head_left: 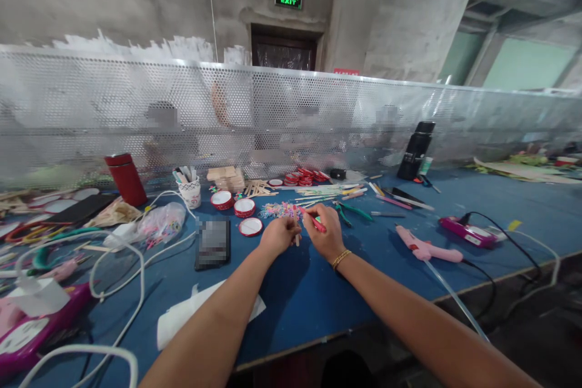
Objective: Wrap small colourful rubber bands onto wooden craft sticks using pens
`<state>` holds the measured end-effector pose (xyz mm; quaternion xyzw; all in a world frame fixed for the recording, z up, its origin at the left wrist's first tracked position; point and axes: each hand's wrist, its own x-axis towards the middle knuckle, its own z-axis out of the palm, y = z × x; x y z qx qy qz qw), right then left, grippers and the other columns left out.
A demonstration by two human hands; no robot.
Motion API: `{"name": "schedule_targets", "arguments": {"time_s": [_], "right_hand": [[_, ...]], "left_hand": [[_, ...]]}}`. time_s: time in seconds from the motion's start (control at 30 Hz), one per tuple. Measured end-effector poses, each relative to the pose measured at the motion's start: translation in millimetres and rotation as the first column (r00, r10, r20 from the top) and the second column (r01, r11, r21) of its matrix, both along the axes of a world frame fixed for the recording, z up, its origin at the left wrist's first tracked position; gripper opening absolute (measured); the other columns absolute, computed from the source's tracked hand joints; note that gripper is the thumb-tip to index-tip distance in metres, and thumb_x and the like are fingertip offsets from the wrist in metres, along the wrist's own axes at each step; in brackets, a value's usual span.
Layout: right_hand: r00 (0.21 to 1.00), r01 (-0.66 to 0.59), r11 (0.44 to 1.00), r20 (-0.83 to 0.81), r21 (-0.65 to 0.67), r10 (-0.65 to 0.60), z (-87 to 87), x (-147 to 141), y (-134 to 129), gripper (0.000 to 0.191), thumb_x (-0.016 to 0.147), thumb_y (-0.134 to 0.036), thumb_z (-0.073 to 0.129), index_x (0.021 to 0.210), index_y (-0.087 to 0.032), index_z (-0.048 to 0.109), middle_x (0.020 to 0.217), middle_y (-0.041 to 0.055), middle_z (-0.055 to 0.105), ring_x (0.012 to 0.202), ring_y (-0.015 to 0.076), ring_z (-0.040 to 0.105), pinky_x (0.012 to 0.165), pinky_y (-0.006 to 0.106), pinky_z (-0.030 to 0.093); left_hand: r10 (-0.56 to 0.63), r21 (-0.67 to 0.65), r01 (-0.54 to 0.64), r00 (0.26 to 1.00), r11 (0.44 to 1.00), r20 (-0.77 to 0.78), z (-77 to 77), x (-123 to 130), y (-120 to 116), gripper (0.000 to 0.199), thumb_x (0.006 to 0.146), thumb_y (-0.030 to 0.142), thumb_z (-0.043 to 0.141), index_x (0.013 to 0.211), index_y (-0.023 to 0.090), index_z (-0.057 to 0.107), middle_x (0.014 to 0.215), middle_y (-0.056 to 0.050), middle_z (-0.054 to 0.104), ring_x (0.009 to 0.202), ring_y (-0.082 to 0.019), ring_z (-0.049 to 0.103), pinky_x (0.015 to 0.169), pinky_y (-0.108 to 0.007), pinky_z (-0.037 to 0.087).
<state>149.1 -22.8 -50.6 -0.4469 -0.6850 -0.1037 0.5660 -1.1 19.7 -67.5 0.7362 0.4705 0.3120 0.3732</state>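
Observation:
Near the middle of the blue table, my left hand (278, 236) pinches a flat wooden stick (297, 239), held roughly upright. My right hand (326, 231) is closed around a red marker (317, 224), its tip close to the top of the stick. Just beyond both hands lies a pile of small colourful pieces (279, 210). Left of them are round red-rimmed tins with white insides (244, 207) and a flat red-rimmed disc (250, 227). A black phone (213, 244) rests left of my left hand.
White paper (195, 313) lies under my left forearm. A pink glue gun (425, 247) and purple power strip (468, 232) are at the right. Behind stand a red bottle (126, 179), paper cup (190, 192), black bottle (415, 151) and mesh divider (282, 115). White cables loop at the left.

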Motion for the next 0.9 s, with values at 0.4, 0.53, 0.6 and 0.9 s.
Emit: {"name": "schedule_targets", "arguments": {"time_s": [0.4,0.53,0.6,0.9], "right_hand": [[0.999,-0.050,0.998,0.003,-0.031,0.050,1.9,1,0,0.016,0.088,-0.027,0.052,0.096,-0.023,0.064,0.093,0.0041,0.071,0.089,0.0196,0.064,0.085,0.034,0.042],[0.999,-0.049,0.998,0.008,-0.043,0.049,2.2,1,-1,0.016,0.086,-0.026,0.053,0.097,-0.022,0.063,0.093,0.0046,0.070,0.089,0.0201,0.063,0.085,0.034,0.042],[0.999,-0.048,0.998,0.007,-0.047,0.048,2.4,1,-1,0.015,0.086,-0.025,0.052,0.096,-0.022,0.063,0.093,0.0042,0.070,0.088,0.0198,0.063,0.085,0.034,0.042],[0.999,-0.046,0.998,-0.007,-0.040,0.046,3.1,1,-2,0.015,0.087,-0.023,0.050,0.095,-0.022,0.063,0.089,0.0030,0.070,0.082,0.0188,0.062,0.080,0.033,0.041]], "left_hand": [[0.007,0.063,-0.007,1.000,0.998,0.004,0.6,0,-3,0.024,0.080,0.038,0.057,0.067,0.018,0.058,0.058,0.002,0.062,0.052,-0.010,0.056,0.053,-0.021,0.039],[0.054,0.048,-0.054,0.999,0.997,-0.002,4.3,1,-6,0.022,0.079,0.038,0.059,0.070,0.018,0.059,0.053,0.004,0.056,0.050,-0.010,0.054,0.051,-0.020,0.037],[0.071,0.024,-0.071,0.997,0.997,-0.008,6.8,1,-8,0.020,0.079,0.037,0.059,0.074,0.018,0.061,0.053,0.004,0.055,0.048,-0.010,0.052,0.049,-0.020,0.036],[0.018,0.060,-0.013,0.996,0.998,-0.090,8.1,0,-11,0.033,0.082,0.044,0.052,0.064,0.017,0.061,0.049,0.003,0.054,0.046,-0.010,0.049,0.049,-0.021,0.035]]}}
